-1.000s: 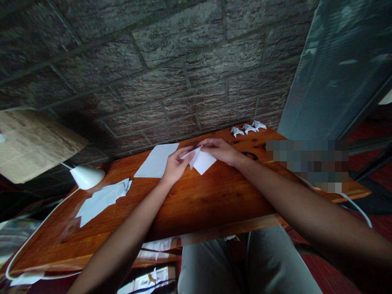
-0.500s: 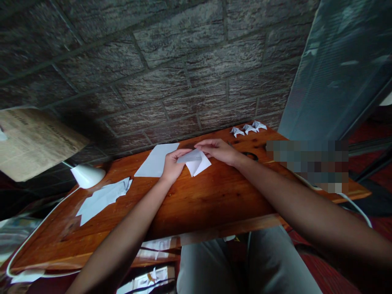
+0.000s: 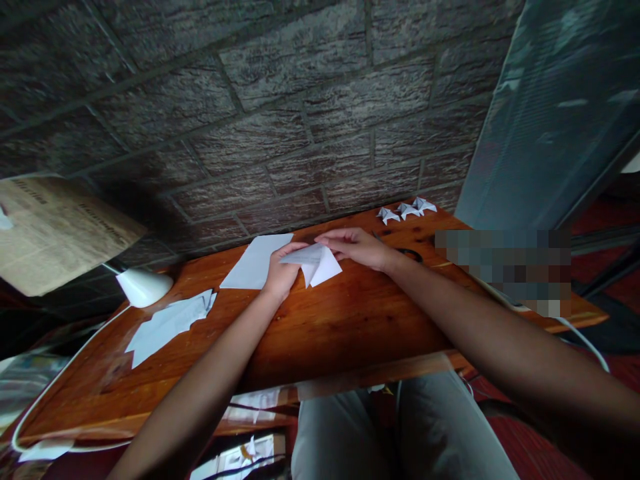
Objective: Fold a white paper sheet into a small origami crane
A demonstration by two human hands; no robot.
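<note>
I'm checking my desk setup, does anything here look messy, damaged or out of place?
Nothing looks damaged or spilled. Both hands, left hand and right hand, hold a folded white paper over the wooden table. Cut paper scraps lie loosely at the left.

glossy wood table (image 3: 350,320), matt paper (image 3: 320,263) (white)

Dim scene, soft glare on wooden table (image 3: 350,320), bent edges, blurred corners

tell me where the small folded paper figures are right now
The three folded paper figures sit at the table's far right corner by the brick wall, beyond the right hand.
</note>
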